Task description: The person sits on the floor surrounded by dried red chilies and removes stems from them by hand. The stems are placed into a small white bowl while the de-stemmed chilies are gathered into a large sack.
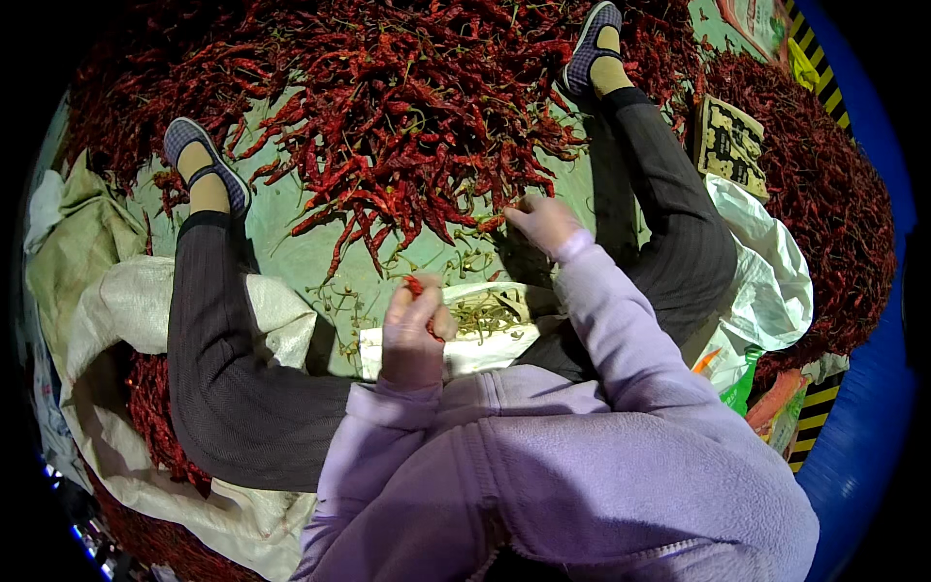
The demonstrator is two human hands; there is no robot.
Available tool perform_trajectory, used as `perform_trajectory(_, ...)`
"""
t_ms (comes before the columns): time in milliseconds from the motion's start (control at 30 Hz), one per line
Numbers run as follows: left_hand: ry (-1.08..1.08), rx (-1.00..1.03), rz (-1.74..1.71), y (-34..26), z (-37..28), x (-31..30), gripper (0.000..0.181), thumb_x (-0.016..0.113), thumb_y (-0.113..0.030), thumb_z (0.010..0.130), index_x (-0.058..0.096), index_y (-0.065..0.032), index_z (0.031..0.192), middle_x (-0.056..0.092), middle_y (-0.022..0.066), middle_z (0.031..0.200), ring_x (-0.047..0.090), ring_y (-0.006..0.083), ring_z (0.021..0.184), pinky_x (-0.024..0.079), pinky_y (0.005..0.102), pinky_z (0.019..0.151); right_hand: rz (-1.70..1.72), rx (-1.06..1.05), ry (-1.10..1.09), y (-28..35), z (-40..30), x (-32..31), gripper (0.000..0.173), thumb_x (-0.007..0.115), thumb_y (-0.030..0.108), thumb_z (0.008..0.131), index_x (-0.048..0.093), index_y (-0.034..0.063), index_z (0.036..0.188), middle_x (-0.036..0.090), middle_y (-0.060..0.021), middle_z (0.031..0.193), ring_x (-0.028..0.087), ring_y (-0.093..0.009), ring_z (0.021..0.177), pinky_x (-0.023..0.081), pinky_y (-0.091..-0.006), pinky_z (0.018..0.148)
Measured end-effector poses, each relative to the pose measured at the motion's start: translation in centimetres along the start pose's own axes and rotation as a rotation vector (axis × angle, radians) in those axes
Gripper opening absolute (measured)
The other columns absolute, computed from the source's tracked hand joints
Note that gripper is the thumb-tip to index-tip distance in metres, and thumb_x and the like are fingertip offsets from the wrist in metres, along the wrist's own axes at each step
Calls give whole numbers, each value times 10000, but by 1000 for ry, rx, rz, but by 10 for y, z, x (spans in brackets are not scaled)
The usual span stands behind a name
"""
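Note:
My left hand (416, 327) is closed around dried red chili peppers (414, 285), which show above the fingers and beside the palm. It is raised in front of my lap. My right hand (545, 224) reaches to the near edge of a large heap of dried red chilies (422, 131). Its fingertips meet a pepper there, but blur hides whether they grip it. Below the hands, a white sack (502, 346) between my thighs carries loose green-brown stems (491, 314). More stems lie scattered on the pale green sheet (291, 244).
An open white woven sack (120, 305) with chilies (164, 425) inside stands at my left. To the right are a patterned block-like object (729, 145), a crumpled white plastic bag (764, 269) and another chili heap (822, 211). My outstretched legs flank the main heap.

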State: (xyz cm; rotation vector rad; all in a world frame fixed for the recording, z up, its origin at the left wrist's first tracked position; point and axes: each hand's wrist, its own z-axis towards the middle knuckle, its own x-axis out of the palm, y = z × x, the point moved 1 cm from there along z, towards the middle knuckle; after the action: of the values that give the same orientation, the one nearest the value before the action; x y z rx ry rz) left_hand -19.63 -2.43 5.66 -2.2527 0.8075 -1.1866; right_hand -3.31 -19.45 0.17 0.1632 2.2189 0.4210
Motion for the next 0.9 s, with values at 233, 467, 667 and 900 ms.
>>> perform_trajectory(233,-17,122,301,0,3,2,116,387,-61,847,465,-22,923,414,-8,690,362,55,509,298,193,435,38,18,-8,-23,39,35,386,514,350,763,565,9,936,578,-216,909,550,-338,869,425,-388,777)
perform_trajectory(467,-126,-54,-11,1,0,4,162,521,-81,786,515,2,924,492,28,760,415,70,530,337,195,479,890,80,1,-42,10,33,104,524,130,800,543,28,801,589,-50,680,526,-114,457,409,-237,429)
perform_trajectory(667,-121,-24,8,16,3,-13,245,550,-130,808,501,1,1009,516,28,839,419,69,531,353,196,479,1157,4,223,11,-68,23,78,507,127,815,512,50,825,541,-20,646,492,-93,437,376,-206,407)
perform_trajectory(900,3,-99,-111,30,15,-17,165,544,-153,829,497,-51,950,532,11,777,454,92,530,391,220,473,1016,-223,413,45,-128,31,127,522,160,819,525,35,796,524,-20,621,460,-74,409,372,-202,396)
